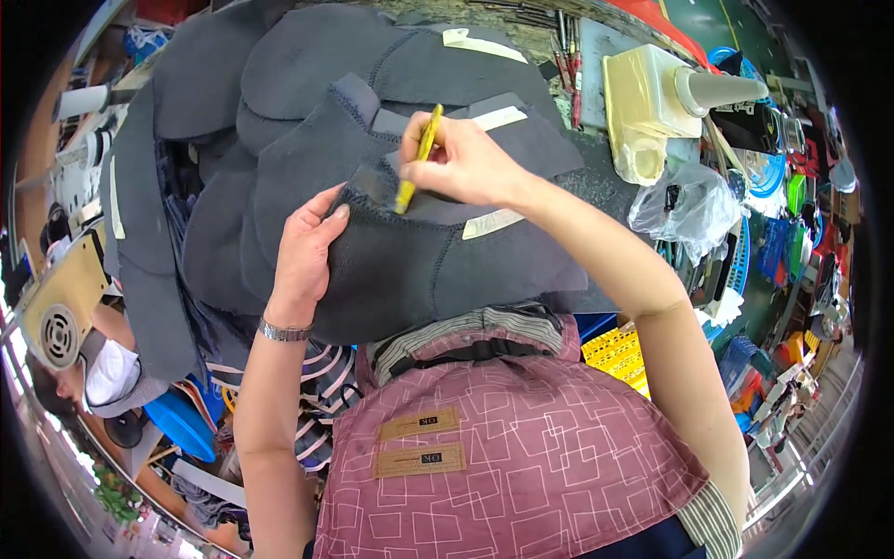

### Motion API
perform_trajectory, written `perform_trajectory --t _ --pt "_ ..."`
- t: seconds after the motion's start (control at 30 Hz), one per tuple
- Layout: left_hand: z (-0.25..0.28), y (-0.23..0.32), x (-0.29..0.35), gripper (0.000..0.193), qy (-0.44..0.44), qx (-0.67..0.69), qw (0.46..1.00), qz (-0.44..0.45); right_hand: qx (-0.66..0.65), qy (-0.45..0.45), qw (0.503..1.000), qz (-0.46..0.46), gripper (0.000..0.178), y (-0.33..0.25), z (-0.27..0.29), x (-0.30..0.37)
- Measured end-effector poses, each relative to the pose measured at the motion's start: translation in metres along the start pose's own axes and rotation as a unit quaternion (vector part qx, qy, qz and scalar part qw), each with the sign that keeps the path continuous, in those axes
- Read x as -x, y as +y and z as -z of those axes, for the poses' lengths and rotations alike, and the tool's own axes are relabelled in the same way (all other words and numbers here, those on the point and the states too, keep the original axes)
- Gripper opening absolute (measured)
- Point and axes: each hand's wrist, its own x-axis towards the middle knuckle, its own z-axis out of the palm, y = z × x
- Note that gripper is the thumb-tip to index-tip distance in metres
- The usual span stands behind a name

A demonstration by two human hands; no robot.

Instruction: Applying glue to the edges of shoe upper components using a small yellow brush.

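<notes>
My right hand (458,160) is closed around a slim yellow pen-shaped tool (424,147), held nearly upright. The tool's lower end meets the stitched, curved edge of a dark grey fabric piece (386,265). Whether that end is a nib or a blade, I cannot tell. My left hand (307,244) pinches the same piece at its left corner, thumb on top and the other fingers partly hidden. A white strip (492,224) is attached at the piece's right part, below my right wrist. More stitched dark pieces (307,61) lie overlapping beyond, some with similar white strips (484,45).
Right of the fabric stands a cream machine head (652,88) with a grey cylinder, beside a crumpled clear plastic bag (684,210). Several slim tools (570,65) lie at the back edge. A yellow basket (616,359) sits below the table's front. Another person (107,368) is at the left.
</notes>
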Motion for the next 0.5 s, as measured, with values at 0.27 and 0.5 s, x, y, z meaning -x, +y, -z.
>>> perform_trajectory --t 0.27,0.5 --pt "-0.005 -0.005 0.002 0.029 0.035 -0.026 0.999 -0.015 0.085 0.015 0.996 -0.008 0.016 -0.007 0.007 -0.009" --pt "0.0 -0.009 -0.002 0.026 0.044 -0.044 0.998 -0.006 0.225 -0.087 0.926 0.291 0.021 0.014 0.014 0.041"
